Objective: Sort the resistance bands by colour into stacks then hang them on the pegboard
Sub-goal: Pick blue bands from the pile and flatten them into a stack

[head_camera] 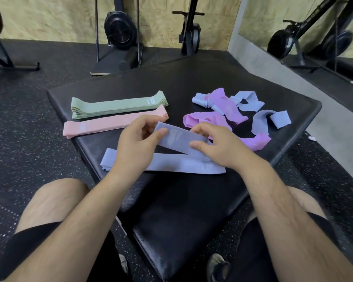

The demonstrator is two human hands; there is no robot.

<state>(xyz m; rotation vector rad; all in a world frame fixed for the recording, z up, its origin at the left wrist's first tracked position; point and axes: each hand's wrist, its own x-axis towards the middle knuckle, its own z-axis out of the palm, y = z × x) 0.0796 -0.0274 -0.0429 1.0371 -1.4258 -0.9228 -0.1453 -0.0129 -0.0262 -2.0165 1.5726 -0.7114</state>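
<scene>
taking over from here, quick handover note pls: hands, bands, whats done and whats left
Left hand and right hand both pinch one lavender-blue band above the lavender-blue stack near the front of the black pad.
Done: green stack and pink stack, side by side at far left.
Left: sort the loose pile of purple and lavender-blue bands at right; no purple stack yet; then hang everything. Pegboard not in view.

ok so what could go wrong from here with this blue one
The blue stack lies near the left edge of the bench pad. Laying the held blue band, pinched by left hand and right hand, down carelessly may nudge it off. In the loose pile, purple bands overlap loose blue bands, so pulling one could drag another along.
</scene>
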